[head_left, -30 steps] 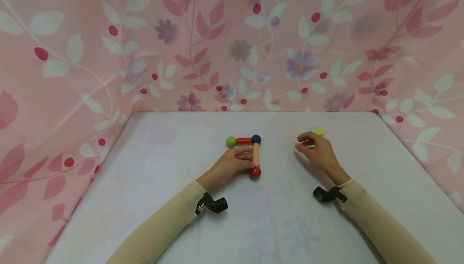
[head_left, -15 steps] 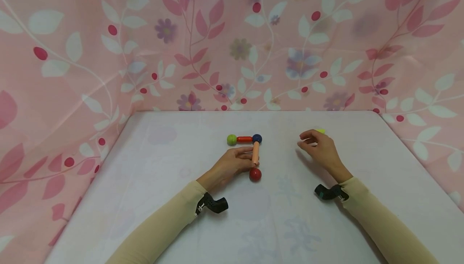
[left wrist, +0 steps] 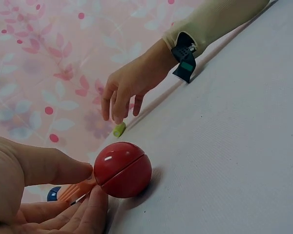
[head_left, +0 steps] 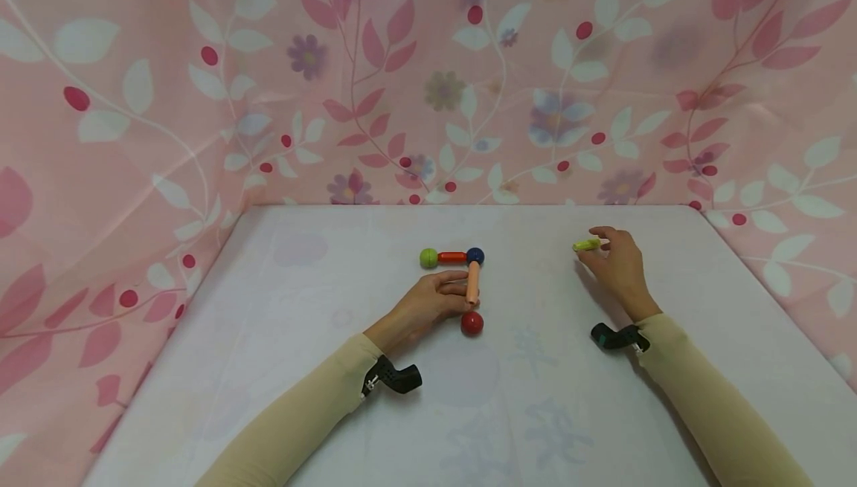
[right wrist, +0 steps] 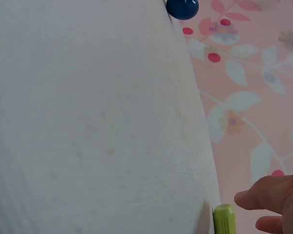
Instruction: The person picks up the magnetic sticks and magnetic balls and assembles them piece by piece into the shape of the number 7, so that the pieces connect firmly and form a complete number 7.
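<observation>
My left hand [head_left: 428,300] holds an orange toy building rod [head_left: 473,282], thumb at its near end and fingers on its left and underneath. A red ball [left wrist: 123,169] lies just below that end, close to my thumb and fingertips. The far end of the orange rod meets a dark blue ball [head_left: 475,256]. From there a red rod [head_left: 451,257] runs left to a lime green ball [head_left: 428,257]. Over at the right, my right hand [head_left: 619,264] straddles a yellow-green rod [head_left: 586,245]; in the right wrist view a gap shows between its fingers and this rod [right wrist: 224,219].
A white cloth covers the table [head_left: 321,413]. Behind its far edge hangs a pink floral curtain [head_left: 402,78], which also runs down both sides. Each wrist wears a black camera mount [head_left: 395,377].
My right hand has moved right and away to the yellow-green rod, now more visible. The red ball has slid slightly toward me, away from the orange rod. My left hand stays nearly still.
</observation>
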The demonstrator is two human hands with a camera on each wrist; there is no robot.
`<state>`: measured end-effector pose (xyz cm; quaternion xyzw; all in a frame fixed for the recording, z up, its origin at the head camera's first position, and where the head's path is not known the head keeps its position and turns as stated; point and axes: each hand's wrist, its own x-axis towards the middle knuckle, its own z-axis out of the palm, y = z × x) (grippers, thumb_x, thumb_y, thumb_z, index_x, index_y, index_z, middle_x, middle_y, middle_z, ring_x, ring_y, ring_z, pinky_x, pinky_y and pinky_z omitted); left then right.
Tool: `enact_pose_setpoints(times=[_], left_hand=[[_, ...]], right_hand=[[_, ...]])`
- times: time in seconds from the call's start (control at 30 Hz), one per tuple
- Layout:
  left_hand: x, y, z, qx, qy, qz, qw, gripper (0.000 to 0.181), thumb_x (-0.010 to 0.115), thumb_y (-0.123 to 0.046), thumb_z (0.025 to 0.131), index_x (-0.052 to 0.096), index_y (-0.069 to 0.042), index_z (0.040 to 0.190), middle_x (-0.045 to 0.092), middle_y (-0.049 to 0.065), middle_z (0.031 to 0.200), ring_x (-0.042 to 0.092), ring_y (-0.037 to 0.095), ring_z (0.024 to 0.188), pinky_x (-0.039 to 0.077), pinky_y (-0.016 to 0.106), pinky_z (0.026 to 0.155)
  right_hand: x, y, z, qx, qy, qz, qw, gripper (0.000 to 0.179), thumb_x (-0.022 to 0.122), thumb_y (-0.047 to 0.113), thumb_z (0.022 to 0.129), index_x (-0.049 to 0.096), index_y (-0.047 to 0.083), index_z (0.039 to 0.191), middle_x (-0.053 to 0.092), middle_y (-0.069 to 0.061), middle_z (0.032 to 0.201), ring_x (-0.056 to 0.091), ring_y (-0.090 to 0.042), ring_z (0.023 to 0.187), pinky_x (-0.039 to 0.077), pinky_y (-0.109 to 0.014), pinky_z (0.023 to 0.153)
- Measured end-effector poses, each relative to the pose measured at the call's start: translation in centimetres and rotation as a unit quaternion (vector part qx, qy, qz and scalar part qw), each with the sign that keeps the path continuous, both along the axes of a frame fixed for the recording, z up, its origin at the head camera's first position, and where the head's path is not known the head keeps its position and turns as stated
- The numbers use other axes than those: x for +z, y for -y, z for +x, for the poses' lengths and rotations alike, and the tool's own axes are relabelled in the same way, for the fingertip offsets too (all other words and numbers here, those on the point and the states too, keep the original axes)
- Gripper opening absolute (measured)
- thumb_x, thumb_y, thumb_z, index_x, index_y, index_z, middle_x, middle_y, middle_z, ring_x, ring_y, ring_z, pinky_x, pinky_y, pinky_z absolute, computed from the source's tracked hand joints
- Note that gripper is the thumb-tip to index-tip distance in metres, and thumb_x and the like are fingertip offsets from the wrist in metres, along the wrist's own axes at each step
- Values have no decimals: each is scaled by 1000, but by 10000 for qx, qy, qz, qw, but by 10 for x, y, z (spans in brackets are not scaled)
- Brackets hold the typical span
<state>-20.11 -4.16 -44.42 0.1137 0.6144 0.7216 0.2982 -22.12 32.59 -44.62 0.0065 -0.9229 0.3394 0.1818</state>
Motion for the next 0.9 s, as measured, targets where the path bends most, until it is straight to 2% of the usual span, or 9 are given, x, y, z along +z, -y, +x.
enact_pose_setpoints(times=[0.1,0.3,0.5,0.67,0.9], left_hand=[[0,0,0,9,31,-61,10000,68,69,10,94,42,-3,156,62,19,137,68,24,113,54,35,97],[-2,-2,-2,-13,65,-53,10000,73,69,13,90,40,-1,157,62,19,136,67,26,114,54,36,97],[-2,-2,-2,-76,-3,-101,9999,73,69,13,91,39,0,157,61,20,138,67,27,115,54,36,98],[-1,-2,-1,-108,-47,-117,9999,72,68,13,91,39,0,156,60,21,138,67,26,115,54,35,97],[-1,-4,1,-30,-41,-70,10000,72,69,16,91,40,2,154,60,21,134,67,25,113,56,35,94]], right_hand=[[1,-2,-4,-54,297,34,9995,49,74,14,96,58,-11,134,52,-38,128,57,-51,110,48,-63,88],[-3,-4,-11,-151,382,198,9990,41,75,17,95,64,-11,123,57,-35,115,56,-46,101,46,-56,84],[-4,-5,-12,-191,619,-68,9979,35,74,16,96,64,-7,119,58,-30,115,56,-44,105,48,-56,89],[-3,-2,-11,-138,646,37,9978,44,75,16,94,59,-11,125,60,-32,119,58,-44,107,49,-56,91],[-3,1,-11,-153,730,141,9971,52,78,19,92,57,-13,128,59,-32,114,55,-43,102,48,-55,89]])
